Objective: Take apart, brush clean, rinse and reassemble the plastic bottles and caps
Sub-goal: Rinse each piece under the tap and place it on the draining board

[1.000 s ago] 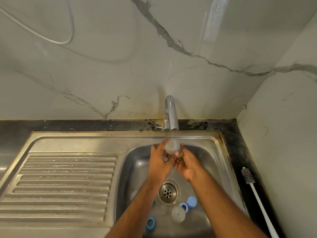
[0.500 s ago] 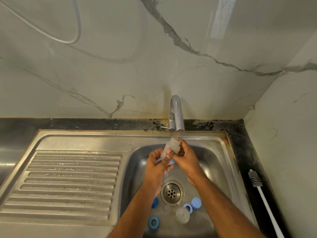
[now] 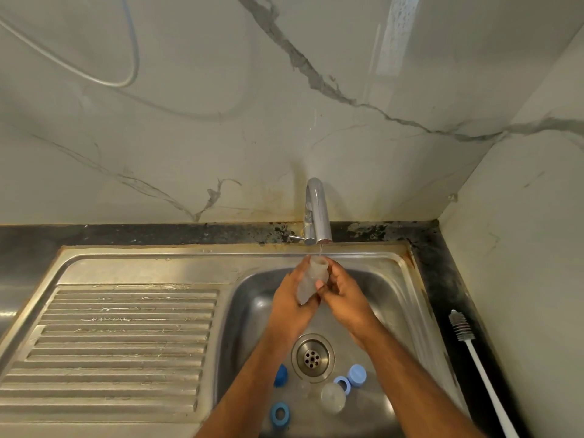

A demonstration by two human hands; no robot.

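Steel basin: the stainless sink (image 3: pixel 407 298) has its bowl on the right and a ribbed draining board (image 3: pixel 120 349) on the left.
Basin contents: round the drain (image 3: pixel 312 357) lie loose parts. A blue cap (image 3: pixel 357 375) and a blue ring (image 3: pixel 342 383) sit to the drain's right, with a clear round piece (image 3: pixel 332 398) just below them. A second blue ring (image 3: pixel 279 414) lies at lower left, and another blue cap (image 3: pixel 280 375) is half hidden by the left forearm.
Water: a thin stream falls from the chrome tap (image 3: pixel 317 213) onto the rim of the bottle's mouth.
Bottle: a small clear plastic bottle (image 3: pixel 311 279) is held above the bowl, directly under the spout. Its open mouth points up and slightly away from the person. Its long axis is near upright, with the base tilted down to the left.
Left hand: the left hand (image 3: pixel 292 303) wraps the lower body of the bottle, its fingers curled round it from the left.
Right hand: the right hand (image 3: pixel 343 295) closes in from the right, thumb and fingers curled against the bottle's neck and side.
Counter: a white bottle brush (image 3: pixel 474 355) lies on the dark worktop (image 3: pixel 442 279) right of the sink, bristles towards the wall.
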